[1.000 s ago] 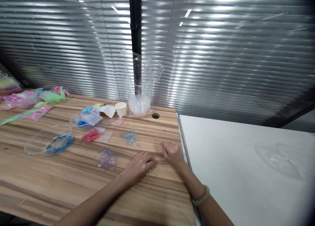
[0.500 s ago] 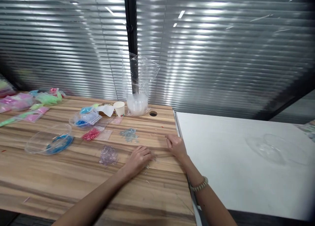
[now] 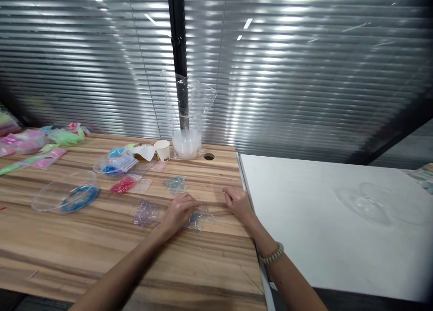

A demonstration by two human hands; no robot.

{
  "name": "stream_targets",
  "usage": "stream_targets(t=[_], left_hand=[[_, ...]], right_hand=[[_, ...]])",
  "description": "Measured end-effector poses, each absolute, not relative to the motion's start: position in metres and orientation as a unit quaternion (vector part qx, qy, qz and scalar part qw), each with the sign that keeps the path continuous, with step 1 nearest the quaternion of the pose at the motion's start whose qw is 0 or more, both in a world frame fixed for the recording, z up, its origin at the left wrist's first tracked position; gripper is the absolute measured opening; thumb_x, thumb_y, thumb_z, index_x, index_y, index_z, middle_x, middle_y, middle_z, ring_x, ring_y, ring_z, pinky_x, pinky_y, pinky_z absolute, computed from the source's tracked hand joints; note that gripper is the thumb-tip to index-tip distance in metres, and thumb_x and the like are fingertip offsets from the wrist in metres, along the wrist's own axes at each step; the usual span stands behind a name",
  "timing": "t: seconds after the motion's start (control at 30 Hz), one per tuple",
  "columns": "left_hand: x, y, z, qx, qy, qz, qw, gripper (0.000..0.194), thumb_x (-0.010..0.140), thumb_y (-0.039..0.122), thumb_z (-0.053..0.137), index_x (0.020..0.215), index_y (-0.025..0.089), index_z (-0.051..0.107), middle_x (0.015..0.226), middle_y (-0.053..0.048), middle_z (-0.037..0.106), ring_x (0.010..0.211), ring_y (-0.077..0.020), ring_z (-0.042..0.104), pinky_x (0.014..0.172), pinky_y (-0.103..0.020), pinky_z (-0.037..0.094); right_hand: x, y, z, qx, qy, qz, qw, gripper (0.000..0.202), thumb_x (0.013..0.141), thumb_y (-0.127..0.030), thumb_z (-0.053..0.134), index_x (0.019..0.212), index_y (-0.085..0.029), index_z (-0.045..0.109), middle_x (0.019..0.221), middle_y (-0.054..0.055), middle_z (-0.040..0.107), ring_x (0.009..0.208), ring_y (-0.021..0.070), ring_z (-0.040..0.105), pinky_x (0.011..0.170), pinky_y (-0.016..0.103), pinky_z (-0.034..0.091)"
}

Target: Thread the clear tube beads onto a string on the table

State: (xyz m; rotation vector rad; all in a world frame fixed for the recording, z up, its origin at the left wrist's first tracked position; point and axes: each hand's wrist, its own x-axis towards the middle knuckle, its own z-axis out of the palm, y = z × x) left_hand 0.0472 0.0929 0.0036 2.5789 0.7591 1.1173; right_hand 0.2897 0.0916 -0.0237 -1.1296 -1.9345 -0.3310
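Note:
On the wood-grain table (image 3: 111, 257), my left hand (image 3: 179, 209) has its fingers bent together beside a scattered pile of mixed clear and blue sticks (image 3: 198, 218); anything between its fingertips is too small to tell. To the right, near the table's edge, my right hand (image 3: 237, 201) is closed, thumb and forefinger together, and what it pinches is hidden. A pile of pale purple sticks (image 3: 146, 213) lies left of my left hand. Behind it is a grey-blue pile (image 3: 175, 184). Red pieces (image 3: 123, 184) lie by a small clear bag.
Clear round lids or dishes, one with blue pieces (image 3: 80, 198), stand at the left. Farther back are a paper cup (image 3: 163, 150) and a bagged stack of clear bowls (image 3: 186, 143). Colourful bags (image 3: 66, 136) lie at the far left. A white table (image 3: 304, 239) adjoins on the right.
My left hand has moved left and slightly away from me, uncovering the mixed clear and blue pile. My right hand has barely shifted, and the view has moved slightly.

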Motion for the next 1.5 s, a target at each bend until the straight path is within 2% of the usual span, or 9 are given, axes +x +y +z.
stream_targets(t=[0.27, 0.57, 0.83, 1.07, 1.5], left_hand=[[0.046, 0.091, 0.010, 0.855, 0.285, 0.394, 0.181, 0.026, 0.092, 0.025, 0.052, 0.075, 0.015, 0.069, 0.070, -0.004, 0.065, 0.067, -0.0137, 0.058, 0.065, -0.024, 0.045], [0.048, 0.093, 0.009, 0.848, 0.292, 0.392, 0.205, 0.023, 0.091, 0.030, 0.055, 0.079, 0.016, 0.069, 0.074, -0.005, 0.068, 0.071, -0.0155, 0.061, 0.068, -0.028, 0.047], [0.051, 0.091, 0.006, 0.835, 0.306, 0.381, 0.254, 0.019, 0.090, 0.022, 0.053, 0.082, 0.017, 0.070, 0.078, -0.005, 0.070, 0.074, -0.0159, 0.063, 0.070, -0.028, 0.049], [0.051, 0.094, 0.003, 0.815, 0.356, 0.361, 0.280, 0.013, 0.081, 0.011, 0.059, 0.082, 0.015, 0.071, 0.078, -0.005, 0.071, 0.074, -0.0164, 0.064, 0.070, -0.028, 0.049], [0.052, 0.090, 0.006, 0.821, 0.363, 0.323, 0.300, 0.014, 0.082, 0.010, 0.059, 0.084, 0.016, 0.072, 0.082, -0.005, 0.071, 0.077, -0.0174, 0.064, 0.073, -0.029, 0.049]], right_hand=[[0.289, 0.089, -0.022, -0.454, -0.758, -0.128, 0.451, 0.025, 0.082, -0.005, 0.042, 0.076, -0.016, 0.063, 0.072, 0.004, 0.069, 0.060, 0.0132, 0.062, 0.060, 0.024, 0.048], [0.298, 0.095, -0.019, -0.476, -0.722, -0.181, 0.469, 0.028, 0.084, -0.006, 0.039, 0.075, -0.016, 0.064, 0.061, 0.003, 0.064, 0.056, 0.0132, 0.059, 0.056, 0.024, 0.045], [0.306, 0.098, -0.020, -0.486, -0.711, -0.195, 0.469, 0.028, 0.082, -0.007, 0.040, 0.078, -0.017, 0.066, 0.060, 0.002, 0.064, 0.054, 0.0135, 0.059, 0.054, 0.024, 0.045], [0.305, 0.098, -0.020, -0.484, -0.719, -0.191, 0.461, 0.027, 0.082, -0.006, 0.040, 0.075, -0.016, 0.064, 0.061, 0.003, 0.065, 0.054, 0.0136, 0.060, 0.052, 0.024, 0.045], [0.305, 0.100, -0.023, -0.498, -0.724, -0.172, 0.444, 0.027, 0.082, -0.007, 0.041, 0.078, -0.017, 0.066, 0.066, 0.004, 0.067, 0.059, 0.0145, 0.062, 0.058, 0.025, 0.048]])
